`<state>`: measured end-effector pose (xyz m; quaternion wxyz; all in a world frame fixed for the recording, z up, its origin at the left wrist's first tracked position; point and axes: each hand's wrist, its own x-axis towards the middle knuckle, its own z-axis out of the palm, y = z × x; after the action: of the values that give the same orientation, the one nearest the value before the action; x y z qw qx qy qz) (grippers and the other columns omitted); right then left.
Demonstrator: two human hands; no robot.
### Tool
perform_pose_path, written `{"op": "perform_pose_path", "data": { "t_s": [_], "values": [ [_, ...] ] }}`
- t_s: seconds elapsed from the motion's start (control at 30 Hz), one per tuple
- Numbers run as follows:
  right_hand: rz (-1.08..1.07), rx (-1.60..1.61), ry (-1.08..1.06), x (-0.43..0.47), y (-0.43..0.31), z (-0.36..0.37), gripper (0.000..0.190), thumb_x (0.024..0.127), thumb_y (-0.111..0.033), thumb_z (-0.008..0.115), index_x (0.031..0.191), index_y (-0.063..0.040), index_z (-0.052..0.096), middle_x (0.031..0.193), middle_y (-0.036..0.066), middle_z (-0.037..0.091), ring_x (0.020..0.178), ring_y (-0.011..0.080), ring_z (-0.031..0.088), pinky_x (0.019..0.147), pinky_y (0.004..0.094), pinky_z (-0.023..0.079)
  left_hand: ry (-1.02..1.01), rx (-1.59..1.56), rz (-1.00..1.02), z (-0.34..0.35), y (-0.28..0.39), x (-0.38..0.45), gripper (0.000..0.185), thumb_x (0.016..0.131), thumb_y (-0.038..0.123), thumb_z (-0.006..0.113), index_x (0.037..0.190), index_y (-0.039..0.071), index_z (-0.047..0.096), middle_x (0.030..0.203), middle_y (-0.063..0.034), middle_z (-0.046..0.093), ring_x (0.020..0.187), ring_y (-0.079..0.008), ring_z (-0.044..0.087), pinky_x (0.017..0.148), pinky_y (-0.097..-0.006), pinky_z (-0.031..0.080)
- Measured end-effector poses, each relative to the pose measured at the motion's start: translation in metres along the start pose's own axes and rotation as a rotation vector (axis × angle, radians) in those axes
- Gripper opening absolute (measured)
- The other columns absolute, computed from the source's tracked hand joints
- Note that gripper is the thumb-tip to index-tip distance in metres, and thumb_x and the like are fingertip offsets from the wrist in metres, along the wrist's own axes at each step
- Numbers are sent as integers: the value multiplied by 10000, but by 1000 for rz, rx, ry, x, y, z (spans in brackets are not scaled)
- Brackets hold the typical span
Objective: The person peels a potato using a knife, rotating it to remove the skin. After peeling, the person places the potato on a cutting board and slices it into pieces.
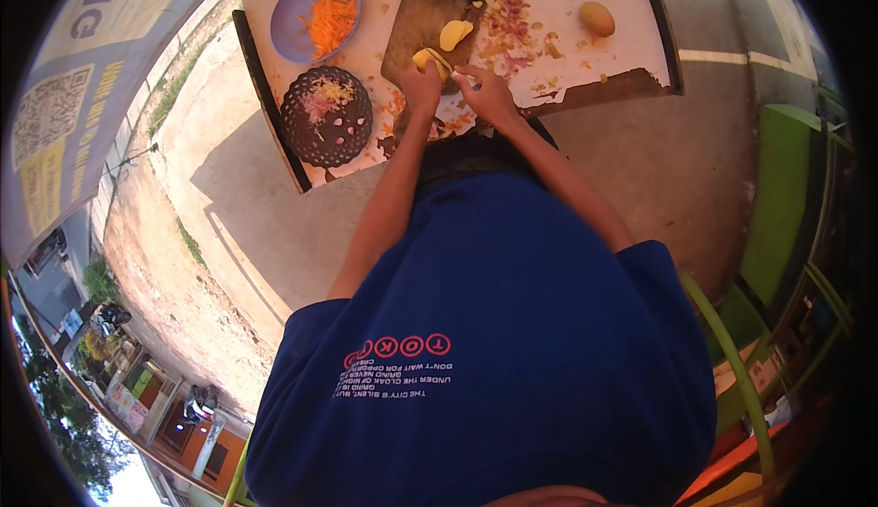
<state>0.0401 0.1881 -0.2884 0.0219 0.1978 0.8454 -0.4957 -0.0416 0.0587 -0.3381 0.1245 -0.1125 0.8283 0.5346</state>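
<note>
A dark wooden cutting board [410,17] lies on the table in front of me. My left hand [420,87] holds a peeled yellow potato piece [423,58] at the board's near edge. Beside it, my right hand [490,95] grips what looks like a small knife [477,86]; fingers hide most of it, and its blade is hard to make out against the potato. Cut potato slices [454,35] rest on the board just beyond the hands.
Left of the board are a purple plate [285,23] of shredded carrot [332,19] and a black openwork tray [302,140] with minced pieces and several cloves. Peelings [507,30] litter the right side, near a brown unpeeled potato [597,19]. The table's near edge [603,92] is broken.
</note>
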Motion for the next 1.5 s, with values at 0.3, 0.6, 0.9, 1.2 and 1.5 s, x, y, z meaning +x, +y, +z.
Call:
{"op": "perform_pose_path", "data": {
  "t_s": [0.3, 0.6, 0.9, 1.2, 1.5],
  "values": [
    [69, 13, -64, -4, 12, 1, 371, 931, -388, 634, 1201, -149, 722, 1104, 144, 734, 1025, 335, 696, 898, 417, 537, -94, -167, -166, -11, 31, -9, 361, 974, 221, 599, 1084, -121, 627, 953, -192, 676, 709, -240, 705, 538, -321, 613],
    [34, 1, -48, 4, 10, 4, 396, 936, -392, 626, 1233, -141, 702, 1124, 164, 722, 1035, 340, 690, 905, 415, 531, -81, -94, -107, -7, 22, -6, 380, 978, 242, 599, 1172, -85, 605, 1001, -198, 669, 814, -266, 711, 552, -335, 618],
    [-5, 159, -127, -18, 5, -17, 423, 955, -372, 615, 1286, -115, 676, 1224, 178, 689, 1124, 319, 659, 951, 379, 504, -322, -200, -50, -23, -4, 5, 329, 978, 131, 594, 1244, -62, 578, 1179, -150, 620, 956, -271, 704, 706, -345, 629],
    [-8, 164, -125, -29, -14, -25, 409, 946, -332, 632, 1279, -99, 676, 1140, 170, 721, 1036, 316, 694, 889, 378, 523, -291, -432, -379, -33, 21, -4, 306, 1008, 179, 576, 1233, -28, 593, 1129, -130, 614, 961, -260, 703, 744, -353, 618],
    [-22, 116, -137, -31, -13, -26, 404, 974, -307, 631, 1319, -97, 655, 1242, 141, 700, 1122, 231, 670, 945, 327, 486, -270, -378, -341, -26, 26, -9, 319, 1009, 205, 575, 1240, -14, 590, 1097, -141, 626, 864, -243, 684, 736, -352, 613]
  ]
}}
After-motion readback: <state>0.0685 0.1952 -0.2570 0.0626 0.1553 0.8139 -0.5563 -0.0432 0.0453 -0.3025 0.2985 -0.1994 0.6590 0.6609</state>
